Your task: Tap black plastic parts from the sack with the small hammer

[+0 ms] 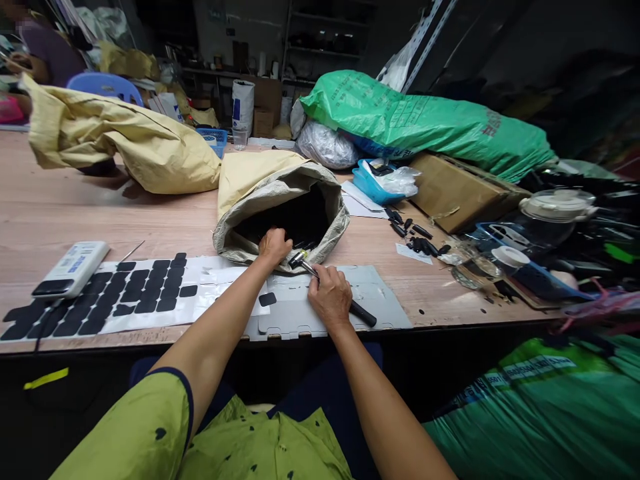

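A paper-and-woven sack (240, 193) lies on the table with its mouth facing me and dark contents inside. My left hand (274, 245) is at the lower lip of that mouth, fingers curled inward; whatever they grip is hidden. Just to its right, my right hand (331, 295) is closed around the shaft of a small hammer (363, 312). The hammer's metal-and-yellow head touches or nearly touches the sack's lip, and its black grip points toward me. Beneath both hands lies a grey board (370, 293), with one black rounded-square pad (267, 299) beside it on white paper.
Rows of black pads (145, 290) and a white device (71, 270) occupy the left. Another sack (150, 150) lies behind. To the right are loose black parts (423, 245), a blue basket (375, 187), a carton (460, 193) and a green sack (425, 120). A person (50, 47) sits far left.
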A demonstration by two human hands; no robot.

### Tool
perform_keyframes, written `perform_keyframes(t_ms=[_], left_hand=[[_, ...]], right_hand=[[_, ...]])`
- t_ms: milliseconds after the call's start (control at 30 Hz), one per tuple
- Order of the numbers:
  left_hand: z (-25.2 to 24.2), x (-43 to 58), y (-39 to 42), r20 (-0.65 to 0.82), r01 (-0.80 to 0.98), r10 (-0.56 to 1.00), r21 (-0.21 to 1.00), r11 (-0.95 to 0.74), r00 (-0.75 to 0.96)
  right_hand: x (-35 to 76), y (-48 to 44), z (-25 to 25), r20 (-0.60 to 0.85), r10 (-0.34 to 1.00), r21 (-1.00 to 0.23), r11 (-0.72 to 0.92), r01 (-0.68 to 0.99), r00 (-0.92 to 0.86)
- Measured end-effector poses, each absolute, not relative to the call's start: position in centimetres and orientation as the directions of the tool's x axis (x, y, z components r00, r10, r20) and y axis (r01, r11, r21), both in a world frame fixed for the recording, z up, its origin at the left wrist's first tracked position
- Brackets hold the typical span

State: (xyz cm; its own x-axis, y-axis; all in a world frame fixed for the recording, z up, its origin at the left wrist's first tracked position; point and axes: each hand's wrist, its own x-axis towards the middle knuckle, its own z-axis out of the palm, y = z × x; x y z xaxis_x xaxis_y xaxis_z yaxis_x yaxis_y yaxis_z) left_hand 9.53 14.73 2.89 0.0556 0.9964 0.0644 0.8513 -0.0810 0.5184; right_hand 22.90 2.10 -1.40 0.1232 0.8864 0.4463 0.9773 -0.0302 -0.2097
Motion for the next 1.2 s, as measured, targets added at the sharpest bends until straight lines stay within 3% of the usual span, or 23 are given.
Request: perform_keyframes(t_ms=[200, 433, 567, 667, 733, 833, 1067, 1200], left_hand=[[2.3, 9.9, 14.8, -0.012, 0.901, 0.997, 0.428, 0.076, -0.078], [2.5, 8.7, 15.2, -0.099, 0.785, 0.987, 0.599, 0.159, -0.124], [3.5, 7.0, 13.4, 0.092, 0.582, 0.993, 0.812, -0.035, -0.069], [3.9, 4.9, 10.2, 0.234, 0.401, 0.969, 0.882, -0.247, 0.081], [3.5, 3.5, 7.8, 0.249, 0.348, 0.933, 0.877, -0.331, 0.259], [2.2, 2.2, 4.9, 0.194, 0.438, 0.891, 0.815, -0.380, 0.411], [0.5, 2.7, 3.7, 0.238, 0.647, 0.892, 0.619, -0.445, 0.385], [0.3, 3.1, 4.2, 0.209, 0.692, 0.900, 0.580, -0.429, 0.383]], right_hand=[[22.9, 2.1, -1.5, 0.442, 0.888, -0.203, -0.035, 0.978, 0.124], [22.8, 2.1, -1.3, 0.433, 0.892, -0.214, -0.035, 0.976, 0.127], [22.8, 2.1, -1.3, 0.428, 0.894, -0.218, -0.035, 0.975, 0.128], [22.8, 2.1, -1.3, 0.433, 0.892, -0.223, -0.033, 0.974, 0.129], [22.8, 2.1, -1.3, 0.434, 0.891, -0.229, -0.032, 0.973, 0.131], [22.8, 2.1, -1.4, 0.432, 0.892, -0.228, -0.033, 0.973, 0.131], [22.7, 2.0, -1.4, 0.427, 0.894, -0.215, -0.048, 0.975, 0.138], [22.9, 2.2, -1.4, 0.417, 0.899, -0.220, -0.040, 0.975, 0.131]])
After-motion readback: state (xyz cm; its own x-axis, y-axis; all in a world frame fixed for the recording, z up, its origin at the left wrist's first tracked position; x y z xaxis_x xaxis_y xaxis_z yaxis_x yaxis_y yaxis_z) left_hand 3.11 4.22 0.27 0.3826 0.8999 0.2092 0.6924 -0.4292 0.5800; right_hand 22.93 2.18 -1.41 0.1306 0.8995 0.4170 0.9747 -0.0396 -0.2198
